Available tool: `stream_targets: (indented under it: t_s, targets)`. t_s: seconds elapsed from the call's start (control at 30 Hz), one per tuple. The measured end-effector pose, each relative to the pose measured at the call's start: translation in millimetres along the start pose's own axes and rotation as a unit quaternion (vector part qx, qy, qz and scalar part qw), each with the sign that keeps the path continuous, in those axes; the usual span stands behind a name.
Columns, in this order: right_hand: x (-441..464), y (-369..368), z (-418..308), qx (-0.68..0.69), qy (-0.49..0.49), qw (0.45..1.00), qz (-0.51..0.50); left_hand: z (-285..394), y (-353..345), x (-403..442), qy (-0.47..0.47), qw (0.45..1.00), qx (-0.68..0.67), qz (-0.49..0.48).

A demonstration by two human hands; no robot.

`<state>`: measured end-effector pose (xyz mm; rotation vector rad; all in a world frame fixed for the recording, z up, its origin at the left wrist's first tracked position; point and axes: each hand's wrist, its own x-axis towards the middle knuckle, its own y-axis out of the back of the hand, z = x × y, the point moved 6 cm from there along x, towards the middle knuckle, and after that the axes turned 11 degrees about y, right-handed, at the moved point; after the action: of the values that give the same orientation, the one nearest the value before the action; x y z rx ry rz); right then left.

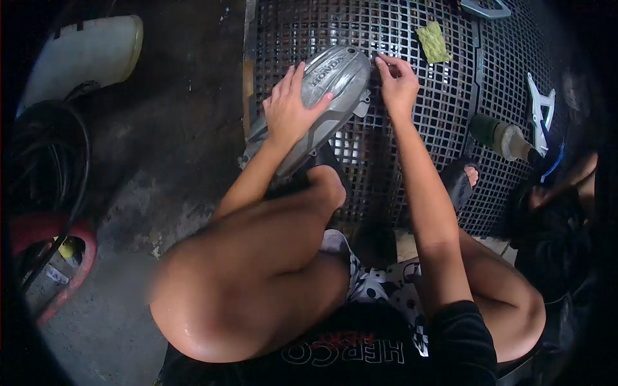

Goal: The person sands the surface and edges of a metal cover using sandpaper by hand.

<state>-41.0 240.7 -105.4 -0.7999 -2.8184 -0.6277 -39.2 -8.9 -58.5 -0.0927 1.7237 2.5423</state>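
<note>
A grey metal engine cover (340, 89) with raised HONDA lettering lies slanted on the black grid mat (386, 183), its narrower end away from me. My left hand (290, 109) lies across the cover, gripping it with the thumb on its upper face and the fingers toward its left edge. Just off the cover's far right edge is my right hand (399, 87), thumb and forefinger pinched together. Whatever may sit between those fingertips is too small to make out. A yellow sponge (433, 43) rests on the mat beyond my right hand.
Right of me are a green bottle-like container (492, 134), a white bracket (542, 106) and part of another person's arm (573, 180). On the left stand a pale plastic container (84, 58), black hoses (61, 154) and a red curved tube (87, 257).
</note>
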Motion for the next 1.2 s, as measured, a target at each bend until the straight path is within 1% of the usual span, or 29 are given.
stream_targets:
  t_s: [0.13, 0.2, 0.27, 0.33, 0.4, 0.43, 0.47, 0.53, 0.57, 0.6, 0.67, 0.7, 0.73, 0.8, 0.87, 0.97, 1.0, 1.07, 1.1, 1.13, 1.17, 1.2]
  targets:
    - [2.9, -5.2, -0.2, 0.024, -0.003, 0.999, -0.029, 0.1, -1.5, -0.4, 0.020, 1.000, 0.016, -0.011]
    - [3.1, -7.8, -4.5, 0.003, 0.012, 0.999, -0.047, 0.7, -2.6, 0.5, 0.022, 1.000, 0.017, -0.013]
    - [7.4, -14.1, -10.4, 0.000, 0.054, 0.997, -0.058, 1.4, -2.6, 0.1, 0.026, 0.999, 0.019, -0.015]
    - [9.4, -19.4, -13.6, 0.015, 0.068, 0.996, -0.049, 0.8, -3.5, 0.5, 0.033, 0.999, 0.033, -0.016]
    - [8.4, -26.2, -10.9, -0.023, 0.033, 0.995, -0.094, 1.3, -3.6, 1.1, 0.032, 0.999, 0.027, -0.017]
    - [11.6, -27.0, -11.8, -0.053, 0.045, 0.992, -0.108, 0.5, -3.0, 0.9, 0.032, 0.999, 0.022, -0.017]
    - [13.5, -26.5, -12.1, -0.051, 0.044, 0.992, -0.108, -0.2, -2.3, 1.4, 0.032, 0.999, 0.023, -0.017]
    - [15.2, -29.6, -7.2, -0.076, 0.033, 0.983, -0.163, 0.8, -3.2, 1.9, 0.042, 0.998, 0.026, -0.023]
    - [14.9, -29.5, -7.9, -0.056, 0.056, 0.988, -0.132, 2.5, -4.7, 1.3, 0.042, 0.998, 0.025, -0.025]
    - [11.4, -27.3, -8.0, -0.056, 0.054, 0.988, -0.133, 1.0, -5.3, 1.3, 0.051, 0.998, 0.015, -0.033]
    - [-3.2, -17.2, -21.6, -0.103, 0.100, 0.982, -0.121, -2.6, -3.2, 1.1, 0.062, 0.997, 0.012, -0.042]
    - [-10.6, -9.3, -37.8, -0.127, 0.090, 0.977, -0.145, -0.9, -3.2, 0.4, 0.072, 0.996, 0.031, -0.047]
    - [-14.3, -10.3, -42.0, -0.125, 0.094, 0.977, -0.147, -1.4, -4.6, 2.3, 0.079, 0.995, 0.047, -0.049]
    - [-20.1, -8.4, -48.9, -0.170, 0.120, 0.970, -0.126, -1.5, -4.3, 0.4, 0.080, 0.994, 0.047, -0.056]
    - [-7.2, -15.0, -48.3, -0.149, 0.131, 0.974, -0.109, 0.6, -3.1, 2.3, 0.072, 0.994, 0.062, -0.061]
    - [13.0, -21.0, -43.8, -0.078, 0.102, 0.987, -0.100, 0.3, -2.9, 2.2, 0.076, 0.994, 0.058, -0.057]
    - [17.9, -22.9, -37.1, -0.078, 0.105, 0.986, -0.100, -0.9, -2.5, 1.6, 0.077, 0.994, 0.056, -0.055]
    - [26.8, -28.9, -12.6, -0.052, 0.082, 0.986, -0.139, -0.4, -3.5, 2.5, 0.078, 0.994, 0.055, -0.057]
    - [30.7, -24.9, -8.0, -0.011, 0.056, 0.993, -0.103, -0.9, -4.9, 0.4, 0.081, 0.994, 0.052, -0.052]
    - [35.0, -24.1, -1.6, 0.035, 0.015, 0.995, -0.095, 2.7, -2.3, -1.4, 0.050, 0.996, 0.066, -0.013]
    - [34.4, -23.9, 11.9, 0.115, -0.089, 0.983, -0.108, 4.8, 0.3, -0.7, 0.020, 0.996, 0.082, 0.025]
    - [30.7, -16.7, 4.4, 0.192, -0.192, 0.955, -0.121, 4.9, 2.8, 5.4, 0.022, 0.996, 0.081, 0.032]
